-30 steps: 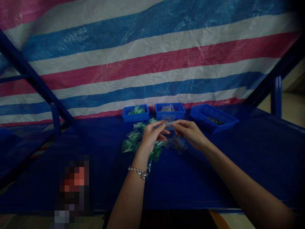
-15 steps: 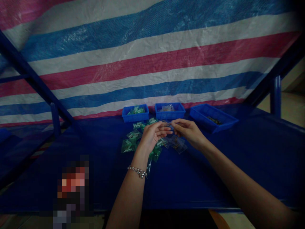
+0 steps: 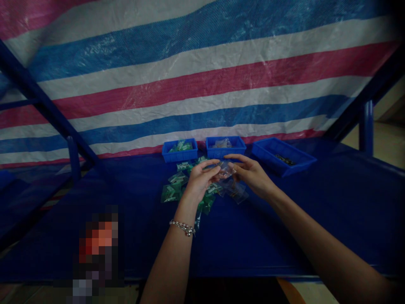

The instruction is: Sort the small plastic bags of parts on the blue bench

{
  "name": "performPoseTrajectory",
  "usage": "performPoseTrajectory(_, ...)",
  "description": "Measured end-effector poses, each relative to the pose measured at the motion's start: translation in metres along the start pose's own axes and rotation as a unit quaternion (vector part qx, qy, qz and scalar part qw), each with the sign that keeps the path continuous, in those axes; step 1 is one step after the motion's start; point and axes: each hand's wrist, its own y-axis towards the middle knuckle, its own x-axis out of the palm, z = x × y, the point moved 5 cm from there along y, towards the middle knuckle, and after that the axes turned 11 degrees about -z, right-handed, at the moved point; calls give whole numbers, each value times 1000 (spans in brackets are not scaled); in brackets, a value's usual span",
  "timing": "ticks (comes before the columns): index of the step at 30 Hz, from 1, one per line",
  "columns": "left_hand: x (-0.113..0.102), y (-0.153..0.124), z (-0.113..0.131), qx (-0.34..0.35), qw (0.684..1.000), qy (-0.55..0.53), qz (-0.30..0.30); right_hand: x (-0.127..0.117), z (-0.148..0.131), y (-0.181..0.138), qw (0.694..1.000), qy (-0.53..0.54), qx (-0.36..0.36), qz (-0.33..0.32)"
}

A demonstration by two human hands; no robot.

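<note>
A small clear plastic bag (image 3: 225, 169) is stretched between my two hands above the table. My left hand (image 3: 202, 177), a beaded bracelet on its wrist, pinches the bag's left side between thumb and fingers. Thumb and fingers of my right hand (image 3: 249, 172) close on the bag's right edge. What the bag contains is too blurred to name. Beneath and left of my hands lie several green-tinted packets (image 3: 171, 192) with pale pieces inside. Just below my right hand rests another clear bag (image 3: 238, 192) holding small brownish pieces.
Along the back stand a blue bin (image 3: 179, 157) of green packets, a blue bin (image 3: 226, 153) of clear bags, and a tilted blue bin (image 3: 284, 166) with small dark metal pieces. A striped tarp (image 3: 202, 84) hangs behind the blue table (image 3: 253, 245). Blue frame posts (image 3: 367, 126) flank it.
The clear bag has turned and now shows its face more fully between my hands. My left thumb has come over onto it, and my right forefinger has lifted and stretched out.
</note>
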Motion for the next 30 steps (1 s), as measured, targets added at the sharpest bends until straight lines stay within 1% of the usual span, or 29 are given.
performPoseTrajectory(3,-1,0,2,9,1000,6,20,-1,0,0,999,14,12,29)
performPoseTrajectory(5,-2,-1,3,16,999,8,34,-1,1,0,999,22,16,33)
performPoseTrajectory(11,-7,0,1,11,998,3,58,4,1,0,1000,10,27,-12)
performPoseTrajectory(14,-8,1,0,10,998,4,60,8,-1,0,999,-15,27,-31)
performPoseTrajectory(18,-8,1,0,5,998,13,58,11,-1,0,998,-24,33,-41)
performPoseTrajectory(30,-6,1,-2,-5,998,39,47,6,3,1,999,-29,24,-22)
